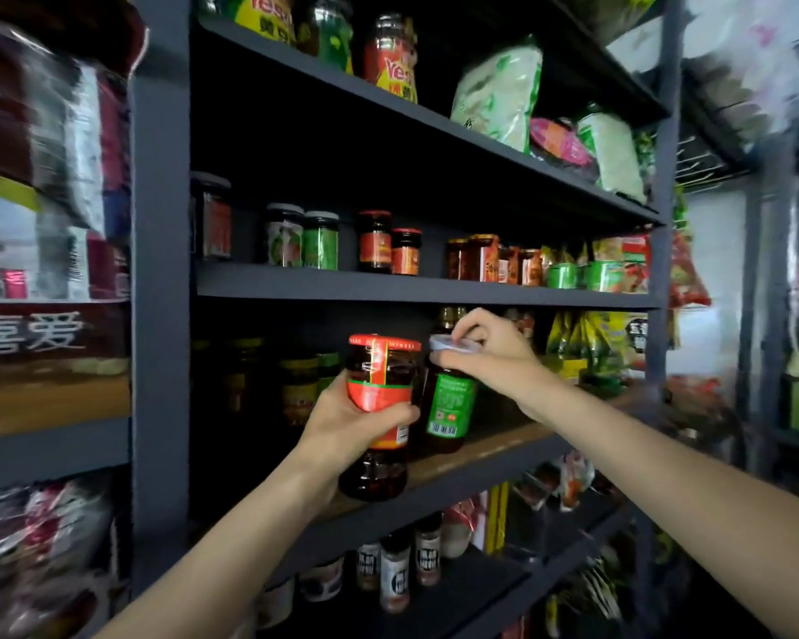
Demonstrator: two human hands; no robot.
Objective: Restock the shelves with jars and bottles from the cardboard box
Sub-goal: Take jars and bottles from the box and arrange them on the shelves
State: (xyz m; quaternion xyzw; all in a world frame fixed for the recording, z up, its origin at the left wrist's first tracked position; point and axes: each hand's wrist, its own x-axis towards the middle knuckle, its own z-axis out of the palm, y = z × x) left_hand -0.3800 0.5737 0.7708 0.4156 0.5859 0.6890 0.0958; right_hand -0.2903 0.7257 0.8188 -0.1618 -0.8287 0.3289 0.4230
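Note:
My left hand (347,426) grips a dark jar with a red lid and red label (379,362) around its middle, held upright at the front of the wooden shelf (494,442). Just to its right, my right hand (485,350) pinches the white lid of a dark jar with a green label (450,403), which sits at or just above the same shelf; whether its base touches the board is hidden. The two jars are almost touching. The cardboard box is out of view.
Dark metal shelving holds jars on the shelf above (374,244), green and yellow packets (586,343) to the right, and spice shakers (395,571) below. More dark jars (298,385) stand deep at the left of the wooden shelf. Bagged goods fill the left rack (51,177).

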